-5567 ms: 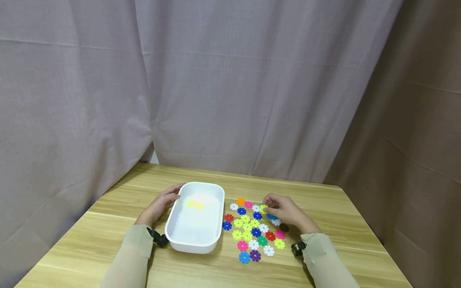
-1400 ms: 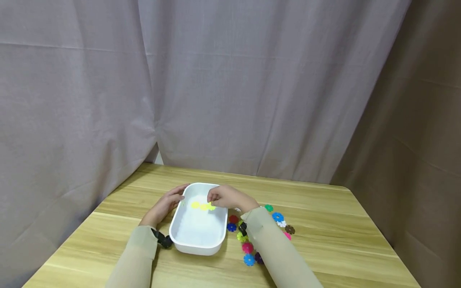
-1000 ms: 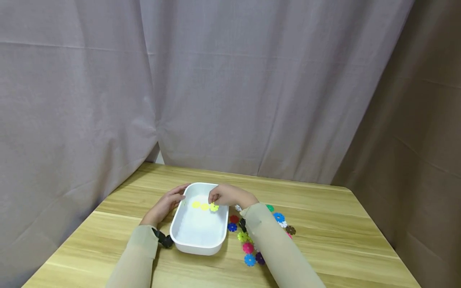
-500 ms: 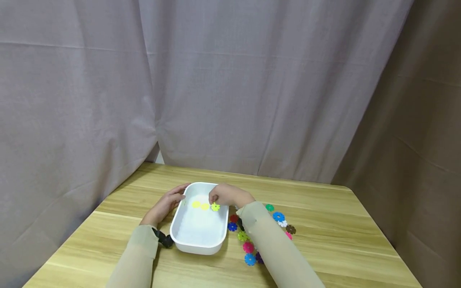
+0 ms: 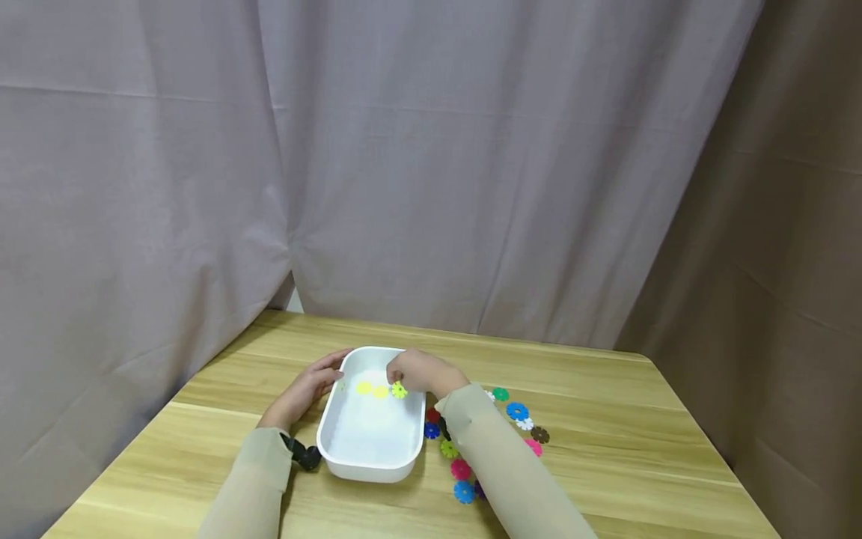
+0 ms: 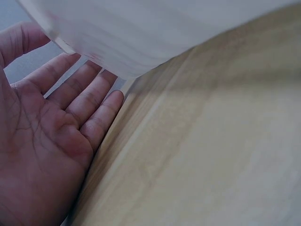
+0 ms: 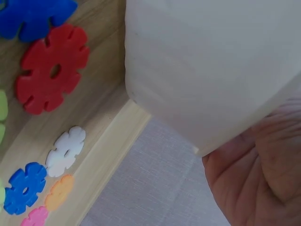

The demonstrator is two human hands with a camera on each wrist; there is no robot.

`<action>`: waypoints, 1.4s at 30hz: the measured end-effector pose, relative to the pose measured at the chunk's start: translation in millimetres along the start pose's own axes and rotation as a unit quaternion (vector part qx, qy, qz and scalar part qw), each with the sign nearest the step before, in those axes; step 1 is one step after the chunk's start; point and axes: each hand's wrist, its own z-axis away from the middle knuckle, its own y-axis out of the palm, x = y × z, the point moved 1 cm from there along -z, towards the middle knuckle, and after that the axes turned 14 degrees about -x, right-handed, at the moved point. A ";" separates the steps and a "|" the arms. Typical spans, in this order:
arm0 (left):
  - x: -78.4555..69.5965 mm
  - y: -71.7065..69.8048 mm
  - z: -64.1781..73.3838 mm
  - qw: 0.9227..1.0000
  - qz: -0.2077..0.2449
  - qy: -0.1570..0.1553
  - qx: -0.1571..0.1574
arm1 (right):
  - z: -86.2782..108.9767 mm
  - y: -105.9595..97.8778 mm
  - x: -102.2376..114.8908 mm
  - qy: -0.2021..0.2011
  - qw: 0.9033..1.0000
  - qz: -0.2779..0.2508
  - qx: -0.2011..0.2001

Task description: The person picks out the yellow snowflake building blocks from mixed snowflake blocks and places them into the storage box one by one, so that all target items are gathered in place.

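So the left hand (image 5: 307, 391) had the white tray (image 5: 367, 474) by the rim, thumb over the edge and fingers along the outside. The right hand (image 5: 419, 370) had a narrow pinch on a yellow disc (image 5: 399, 391) inside the tray. Two paler discs (image 5: 364, 388) lay just left of that pinch, loose coloured discs (image 5: 461, 469) on the table (image 5: 606, 442) to its right.

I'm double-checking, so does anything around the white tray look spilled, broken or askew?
Nothing stands out. The white rounded-rectangular plastic-looking tray sits upright, and the multicoloured flower-shaped discs in view beside it look whole. The beige fabric right sleeve partly hides some.
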 end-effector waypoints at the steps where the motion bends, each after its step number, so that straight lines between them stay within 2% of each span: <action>1: -0.2 -0.2 0.3 1.000 0.000 0.000 0.000 | -0.3 0.2 0.2 -0.003 1.000 0.003 -0.001; 7: -0.5 -1.0 0.5 1.000 0.004 0.001 0.003 | -1.7 0.3 -2.4 -0.035 0.999 0.009 -0.009; 11: 1.2 -1.9 0.0 1.000 0.006 0.003 0.002 | -1.3 0.4 -5.7 -0.053 0.998 -0.006 -0.016; 23: 1.5 0.2 -0.6 1.000 0.008 0.004 0.004 | 2.1 -1.1 -11.0 -0.052 0.997 -0.051 -0.017; 42: -1.2 0.2 0.9 1.000 0.007 0.006 0.004 | -0.2 1.9 -15.6 -0.054 0.996 -0.062 -0.028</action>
